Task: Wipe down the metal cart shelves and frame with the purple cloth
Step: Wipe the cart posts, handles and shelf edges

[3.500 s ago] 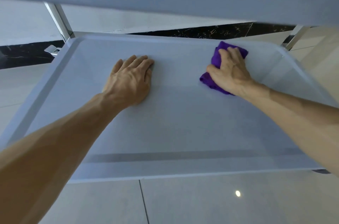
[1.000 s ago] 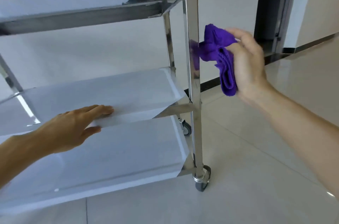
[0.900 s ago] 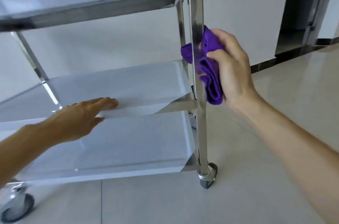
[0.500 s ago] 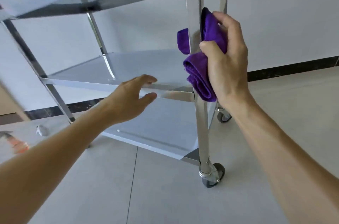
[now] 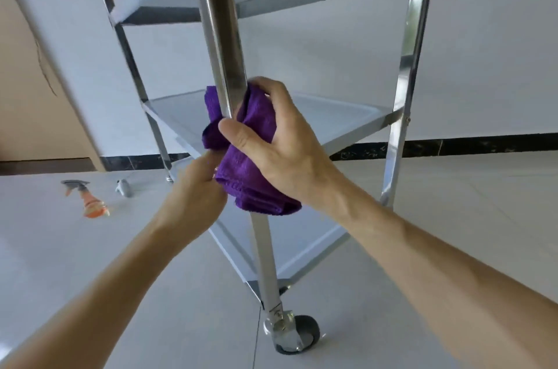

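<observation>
The purple cloth (image 5: 247,154) is wrapped around the near upright post (image 5: 222,45) of the metal cart (image 5: 401,90), at the height of the middle shelf (image 5: 332,118). It is gripped by the right hand (image 5: 280,139), whose thumb and fingers are curled round the cloth and the post, so the grip is closed on the cloth. The lower left fold of the cloth is pinched by the left hand (image 5: 196,184), just beside the post; that grip is closed on the cloth too. Below the cloth, the post is seen running down past the bottom shelf (image 5: 302,250) to a caster wheel (image 5: 302,335) on the tiled floor (image 5: 120,278). An orange spray bottle (image 5: 90,202) is seen lying on the floor to the left, well apart from the cart.
</observation>
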Demonstrator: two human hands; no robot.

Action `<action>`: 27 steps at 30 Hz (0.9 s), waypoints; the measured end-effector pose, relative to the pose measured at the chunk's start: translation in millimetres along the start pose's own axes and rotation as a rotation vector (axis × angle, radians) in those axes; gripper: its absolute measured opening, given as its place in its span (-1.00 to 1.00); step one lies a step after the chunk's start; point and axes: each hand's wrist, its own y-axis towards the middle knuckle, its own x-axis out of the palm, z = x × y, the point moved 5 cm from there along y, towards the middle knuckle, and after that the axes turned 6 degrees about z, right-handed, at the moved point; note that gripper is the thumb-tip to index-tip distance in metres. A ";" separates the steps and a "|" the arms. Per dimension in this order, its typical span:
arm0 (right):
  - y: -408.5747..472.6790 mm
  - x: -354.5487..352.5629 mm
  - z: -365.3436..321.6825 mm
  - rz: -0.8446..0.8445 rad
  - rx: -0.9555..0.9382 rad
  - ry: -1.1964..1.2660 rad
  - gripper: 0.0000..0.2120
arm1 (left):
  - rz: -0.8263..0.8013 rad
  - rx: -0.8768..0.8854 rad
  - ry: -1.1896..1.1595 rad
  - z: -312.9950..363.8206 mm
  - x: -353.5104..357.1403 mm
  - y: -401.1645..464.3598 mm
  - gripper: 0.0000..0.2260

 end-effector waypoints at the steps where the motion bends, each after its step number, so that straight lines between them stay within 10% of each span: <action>1: 2.0 10.7 -3.6 -0.043 -0.003 -0.012 -0.56 | 0.018 -0.016 -0.003 -9.5 -16.4 -2.2 -0.75; 9: 25.5 59.6 -22.6 0.018 -0.107 -0.235 -0.57 | 0.321 -0.227 -0.617 -44.6 -137.4 -15.7 -0.73; 16: -11.6 180.7 5.9 -0.374 -0.204 -0.609 -0.48 | 0.723 -0.299 -0.594 -74.7 -166.7 -26.9 -0.59; 21: -4.0 203.8 16.4 -0.657 -0.389 -0.791 -0.16 | 0.556 -0.273 -0.672 -99.2 -190.6 -18.4 -0.55; 27: -14.6 239.4 11.1 -0.408 -0.480 -0.937 -0.26 | 0.547 -0.261 -0.613 -97.0 -195.4 -15.5 -0.55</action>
